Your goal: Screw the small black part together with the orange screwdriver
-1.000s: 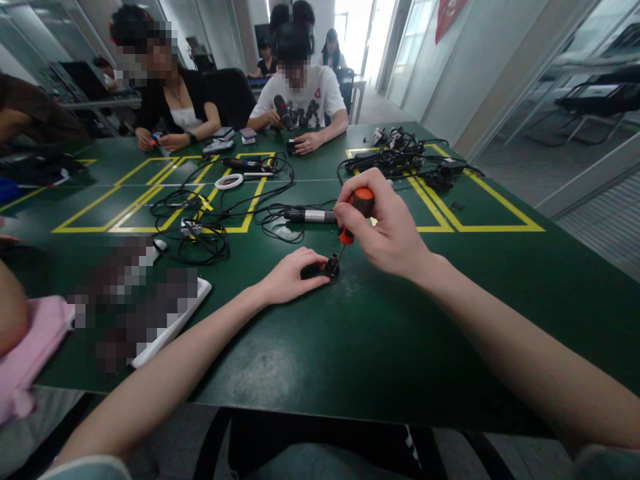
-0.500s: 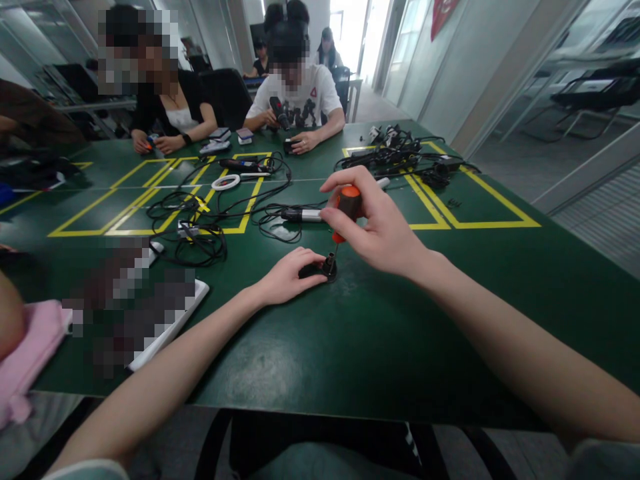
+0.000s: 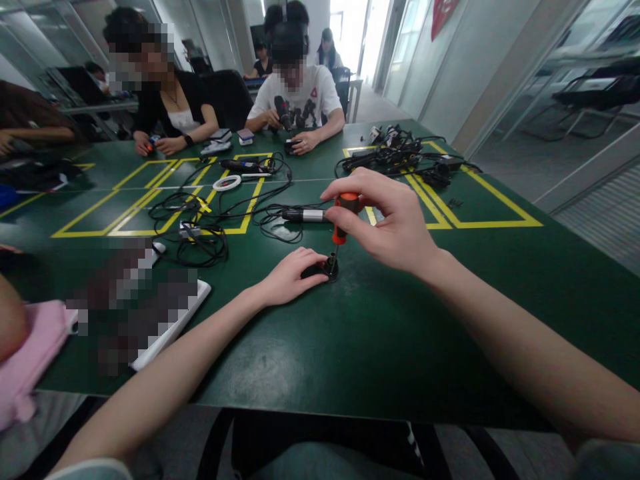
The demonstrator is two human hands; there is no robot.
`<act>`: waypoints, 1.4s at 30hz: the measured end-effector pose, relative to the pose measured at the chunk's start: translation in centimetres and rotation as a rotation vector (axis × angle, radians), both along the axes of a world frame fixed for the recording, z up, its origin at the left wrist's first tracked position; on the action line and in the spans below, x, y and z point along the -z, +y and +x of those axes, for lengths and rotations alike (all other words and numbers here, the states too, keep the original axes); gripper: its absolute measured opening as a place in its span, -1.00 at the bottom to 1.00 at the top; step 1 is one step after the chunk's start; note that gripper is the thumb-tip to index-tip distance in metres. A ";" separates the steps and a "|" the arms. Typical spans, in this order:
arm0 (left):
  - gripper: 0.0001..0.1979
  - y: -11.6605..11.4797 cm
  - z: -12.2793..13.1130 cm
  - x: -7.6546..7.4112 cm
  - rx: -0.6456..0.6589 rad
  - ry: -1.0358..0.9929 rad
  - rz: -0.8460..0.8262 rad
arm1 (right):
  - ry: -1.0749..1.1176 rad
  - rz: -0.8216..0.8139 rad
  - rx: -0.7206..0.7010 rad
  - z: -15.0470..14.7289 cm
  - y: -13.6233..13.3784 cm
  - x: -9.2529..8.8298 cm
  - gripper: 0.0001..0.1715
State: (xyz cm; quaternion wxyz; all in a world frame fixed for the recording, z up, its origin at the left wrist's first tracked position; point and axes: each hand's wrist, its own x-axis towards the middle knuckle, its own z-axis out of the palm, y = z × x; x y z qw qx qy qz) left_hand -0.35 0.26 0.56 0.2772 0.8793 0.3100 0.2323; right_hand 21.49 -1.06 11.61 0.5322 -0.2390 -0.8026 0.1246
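Note:
My right hand [image 3: 395, 223] grips an orange-handled screwdriver [image 3: 342, 215] held nearly upright, its tip down on a small black part [image 3: 326, 269] lying on the green table [image 3: 380, 333]. My left hand [image 3: 287, 275] rests flat on the table and pins that black part from the left, fingers over its near end. A short metal cylinder stands up from the part right beside the screwdriver tip.
Tangled black cables [image 3: 200, 227], a silver-and-black tool [image 3: 303, 215] and a white ring [image 3: 229, 182] lie just beyond my hands. More cables and adapters [image 3: 400, 157] sit at the far right. A white tablet [image 3: 170, 327] lies at left. Two people work across the table.
My right hand has turned on the screwdriver handle, fingers shifting over its top. The left hand and black part stay put. The view has shifted slightly.

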 end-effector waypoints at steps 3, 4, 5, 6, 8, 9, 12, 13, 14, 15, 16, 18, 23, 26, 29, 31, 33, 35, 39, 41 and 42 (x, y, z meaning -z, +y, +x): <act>-0.75 0.0 0.0 0.0 0.002 0.013 0.002 | 0.053 -0.086 -0.021 -0.2 -0.2 0.1 -0.78; -0.75 0.0 0.0 0.0 0.005 0.015 0.002 | 0.075 -0.115 -0.036 -0.2 -0.3 0.1 -0.72; -0.74 0.0 0.0 0.0 0.008 0.015 0.003 | 0.099 -0.144 -0.060 -0.2 -0.2 0.2 -0.67; -0.74 0.0 0.0 -0.1 0.009 0.014 0.005 | 0.121 -0.177 -0.098 -0.2 -0.1 0.4 -0.66; -0.74 -0.1 0.1 -0.1 0.006 0.013 0.009 | 0.163 -0.241 -0.201 -0.2 0.1 0.7 -0.76; -0.75 -0.1 0.1 -0.1 0.002 0.012 0.011 | 0.190 -0.270 -0.249 -0.2 0.2 0.9 -0.84; -0.75 -0.1 0.1 -0.1 -0.006 0.010 0.017 | 0.333 -0.335 -0.336 -0.6 0.4 1.4 -0.84; -0.75 -0.1 0.1 -0.1 -0.006 0.009 0.021 | 0.383 -0.351 -0.353 -0.8 0.4 1.5 -0.81; -0.74 -0.1 0.1 -0.1 -0.006 0.008 0.024 | 0.417 -0.365 -0.371 -1.0 0.3 1.6 -0.78; -0.74 -0.1 0.1 -0.1 -0.005 0.007 0.029 | 0.432 -0.379 -0.387 -1.2 0.2 1.7 -0.75; -0.73 -0.2 0.1 -0.1 -0.006 0.007 0.034 | 0.432 -0.393 -0.399 -1.4 0.0 1.7 -0.72; -0.69 -0.2 0.1 -0.1 -0.011 0.001 0.045 | 0.418 -0.425 -0.416 -1.6 -0.2 1.7 -0.68; -0.60 -0.2 0.1 0.0 -0.014 -0.008 0.046 | 0.432 -0.488 -0.486 -1.7 -0.1 1.6 -0.68; -0.67 -0.2 0.2 -0.1 -0.007 -0.008 0.033 | 0.472 -0.552 -0.559 -1.8 -0.1 1.5 -0.71; -0.68 -0.1 0.2 -0.1 -0.005 -0.009 0.026 | 0.522 -0.602 -0.590 -1.9 -0.3 1.2 -0.72; -0.68 -0.1 0.2 -0.1 -0.009 -0.003 0.024 | 0.540 -0.628 -0.582 -2.0 -0.5 0.9 -0.71; -0.68 -0.1 0.2 -0.1 -0.014 0.002 0.023 | 0.539 -0.653 -0.579 -2.0 -0.8 0.8 -0.66; -0.68 -0.1 0.2 0.0 -0.014 0.003 0.023 | 0.525 -0.675 -0.586 -2.0 -1.0 0.8 -0.62; -0.68 -0.1 0.1 0.0 -0.009 0.000 0.015 | 0.502 -0.702 -0.609 -1.9 -1.1 1.0 -0.62; -0.68 0.0 0.1 0.0 -0.004 0.004 0.008 | 0.504 -0.691 -0.584 -1.9 -0.9 0.9 -0.61; -0.68 0.0 0.1 0.0 -0.002 0.005 0.006 | 0.507 -0.682 -0.567 -1.9 -0.8 0.9 -0.59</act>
